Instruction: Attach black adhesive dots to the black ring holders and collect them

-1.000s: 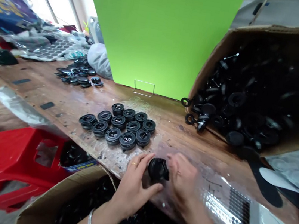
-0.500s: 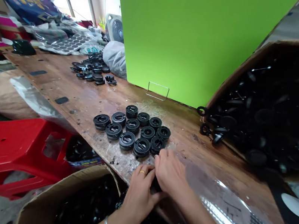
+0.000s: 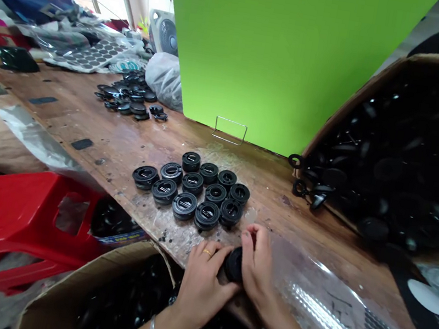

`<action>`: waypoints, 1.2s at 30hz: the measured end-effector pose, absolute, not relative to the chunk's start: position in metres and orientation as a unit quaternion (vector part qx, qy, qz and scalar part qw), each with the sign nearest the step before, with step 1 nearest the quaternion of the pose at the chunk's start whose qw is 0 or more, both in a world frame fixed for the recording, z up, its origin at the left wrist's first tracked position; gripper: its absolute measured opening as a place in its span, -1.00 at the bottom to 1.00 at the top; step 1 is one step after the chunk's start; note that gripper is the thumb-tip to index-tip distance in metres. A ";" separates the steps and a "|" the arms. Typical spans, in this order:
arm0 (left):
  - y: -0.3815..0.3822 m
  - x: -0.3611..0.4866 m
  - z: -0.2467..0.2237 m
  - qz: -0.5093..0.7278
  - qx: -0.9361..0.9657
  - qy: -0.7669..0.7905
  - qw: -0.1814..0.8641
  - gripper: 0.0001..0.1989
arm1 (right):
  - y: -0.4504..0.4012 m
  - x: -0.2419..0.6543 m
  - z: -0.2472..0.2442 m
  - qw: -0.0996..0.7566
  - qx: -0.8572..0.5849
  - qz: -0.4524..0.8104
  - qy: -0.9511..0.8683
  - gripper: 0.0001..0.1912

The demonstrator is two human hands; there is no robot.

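Between my two hands, at the table's front edge, is a round black part point(image 3: 233, 264). My left hand point(image 3: 204, 279), with a ring and a bracelet, curls its fingers and thumb around the part's left side. At its right side is my right hand point(image 3: 257, 262), fingers bent and touching it. Just beyond my hands, several stacks of round black parts point(image 3: 184, 206) stand close together on the wooden table point(image 3: 123, 141).
An open carton of black parts point(image 3: 54, 288) is below the table edge, beside a red stool point(image 3: 15, 215). Another carton point(image 3: 391, 158) lies tipped at the right. A green panel point(image 3: 286, 58) stands behind; a black pile point(image 3: 128, 93) lies back left.
My right hand has moved back and right from the nearest stack, its fingers lifted more. The black part between my hands now shows clearly. The view has shifted slightly.
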State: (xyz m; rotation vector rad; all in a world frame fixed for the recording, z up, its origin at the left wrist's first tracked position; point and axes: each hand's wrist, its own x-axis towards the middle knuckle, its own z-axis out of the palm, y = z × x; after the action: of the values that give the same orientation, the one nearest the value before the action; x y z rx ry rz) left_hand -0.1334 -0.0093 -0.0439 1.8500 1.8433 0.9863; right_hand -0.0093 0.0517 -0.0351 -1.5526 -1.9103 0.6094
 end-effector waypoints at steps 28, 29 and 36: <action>0.022 -0.162 -0.057 0.371 0.598 0.709 -0.054 -0.37 | 0.139 -0.096 -0.046 0.383 -0.544 0.344 -0.662 -0.23; 0.022 -0.162 -0.057 0.371 0.599 0.707 -0.057 -0.38 | 0.138 -0.095 -0.044 0.385 -0.541 0.349 -0.661 -0.24; 0.025 -0.162 -0.055 0.414 0.604 0.676 -0.076 -0.44 | 0.085 -0.046 -0.015 0.426 -0.511 0.337 -0.666 -0.36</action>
State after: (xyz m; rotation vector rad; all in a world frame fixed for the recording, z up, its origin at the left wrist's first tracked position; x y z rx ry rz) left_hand -0.1621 0.0245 -0.0553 1.9969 2.2346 1.3676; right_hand -0.0463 0.0852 -0.0151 -1.2770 -1.6640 0.8427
